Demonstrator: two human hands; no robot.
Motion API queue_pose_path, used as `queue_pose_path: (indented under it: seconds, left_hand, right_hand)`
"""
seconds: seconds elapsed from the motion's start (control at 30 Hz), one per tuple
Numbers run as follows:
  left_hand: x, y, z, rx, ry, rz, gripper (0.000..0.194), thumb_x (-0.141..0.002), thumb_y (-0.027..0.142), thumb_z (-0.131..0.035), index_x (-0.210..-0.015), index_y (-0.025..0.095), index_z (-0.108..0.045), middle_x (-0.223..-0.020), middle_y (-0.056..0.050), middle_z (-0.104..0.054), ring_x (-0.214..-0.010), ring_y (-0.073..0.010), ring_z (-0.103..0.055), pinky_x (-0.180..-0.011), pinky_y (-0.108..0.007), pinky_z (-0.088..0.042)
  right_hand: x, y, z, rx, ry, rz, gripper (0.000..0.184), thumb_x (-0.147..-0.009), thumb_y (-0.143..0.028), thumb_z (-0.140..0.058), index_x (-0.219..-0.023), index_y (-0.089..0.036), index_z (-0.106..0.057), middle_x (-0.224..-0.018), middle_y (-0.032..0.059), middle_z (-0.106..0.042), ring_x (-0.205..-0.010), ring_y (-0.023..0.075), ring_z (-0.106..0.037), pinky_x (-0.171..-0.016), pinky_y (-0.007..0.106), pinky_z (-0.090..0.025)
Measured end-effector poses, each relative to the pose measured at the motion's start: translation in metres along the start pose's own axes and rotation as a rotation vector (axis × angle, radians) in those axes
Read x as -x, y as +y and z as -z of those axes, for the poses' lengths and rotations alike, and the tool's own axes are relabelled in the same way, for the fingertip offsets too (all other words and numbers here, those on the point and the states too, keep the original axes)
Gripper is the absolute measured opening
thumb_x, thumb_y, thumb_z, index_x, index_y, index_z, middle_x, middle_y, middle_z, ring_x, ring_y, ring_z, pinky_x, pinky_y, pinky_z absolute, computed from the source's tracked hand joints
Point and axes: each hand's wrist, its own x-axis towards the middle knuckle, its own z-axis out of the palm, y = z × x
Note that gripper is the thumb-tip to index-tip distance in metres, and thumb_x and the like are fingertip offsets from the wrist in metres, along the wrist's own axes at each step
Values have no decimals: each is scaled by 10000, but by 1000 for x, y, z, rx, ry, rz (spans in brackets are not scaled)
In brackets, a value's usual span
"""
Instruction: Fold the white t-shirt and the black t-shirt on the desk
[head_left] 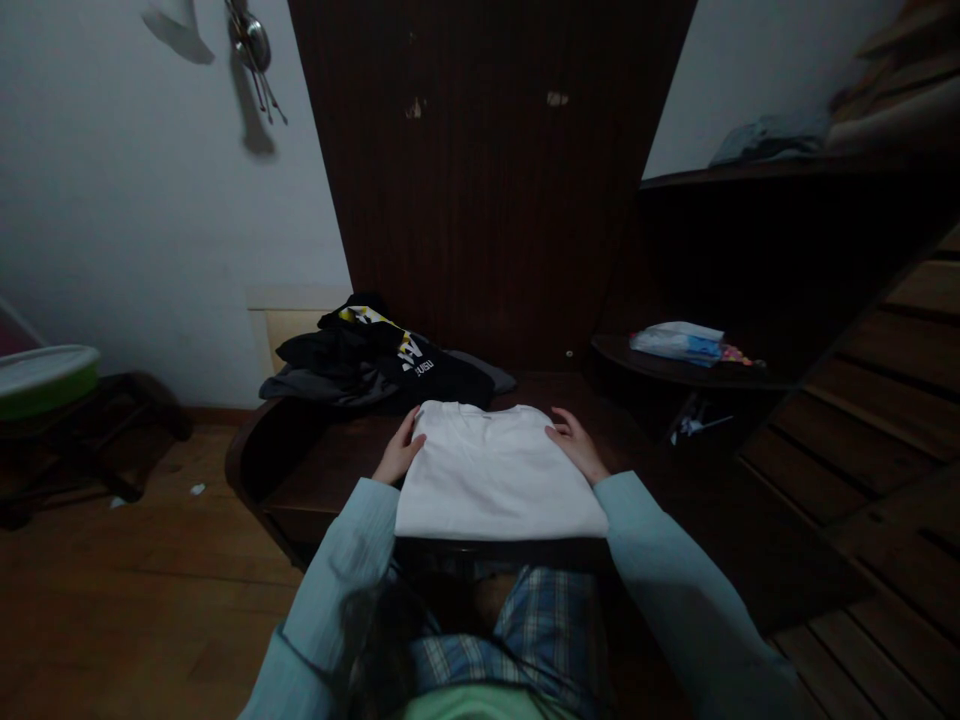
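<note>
A white T-shirt (pixel 499 475), folded into a neat block with its neckline at the far side, lies in front of me on the dark wooden bench. At its left edge, my left hand (pixel 400 452) holds the cloth, thumb over the top and fingers along the side. My right hand (pixel 579 445) grips the opposite edge in much the same way, its thumb resting on the fabric near the far right corner. Fingertips beneath the shirt are partly hidden. Behind the shirt sits a heap of dark clothes (pixel 375 360) with white and yellow print.
The dark wooden bench (pixel 315 460) has a curved left end. To the right, a low shelf (pixel 697 375) bears a plastic-wrapped packet (pixel 679 342). A tall dark panel (pixel 487 200) rises behind. On the left stands a stool (pixel 90 430) with a green-sided basin (pixel 52 385).
</note>
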Motion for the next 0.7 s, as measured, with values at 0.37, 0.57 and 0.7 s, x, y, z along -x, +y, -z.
queue_pose_path:
  seconds: [0.37,0.57,0.7]
  left_hand:
    - [-12,1,0,-88,-83,-93,635,-603,341,-626,-1176,101,-494,-1308,-127,-419,-1226,-248,-343,-1041,-346,-217]
    - [-10,-2,-1,-130,-89,-131,665,-620,302,-602,-1229,94,-434,-1372,-121,-318,-1287,-235,-215,-1064,-343,-138]
    - [-7,2,1,-124,-59,-205,658,-647,330,-577,-1254,138,-411,-1389,-67,-298,-1297,-210,-188,-1068,-319,-125]
  right_hand:
    - [-18,0,-3,91,-80,166,305,-635,-202,-576,-934,-182,-635,-1159,78,-540,-1049,193,-499,-863,312,-405]
    - [-15,2,-3,211,-56,198,319,-632,-176,-562,-941,-182,-642,-1115,85,-558,-1007,197,-519,-830,320,-426]
    - [-12,-2,-1,194,20,271,366,-647,-198,-548,-1006,-180,-616,-1174,86,-520,-1038,195,-496,-808,304,-432]
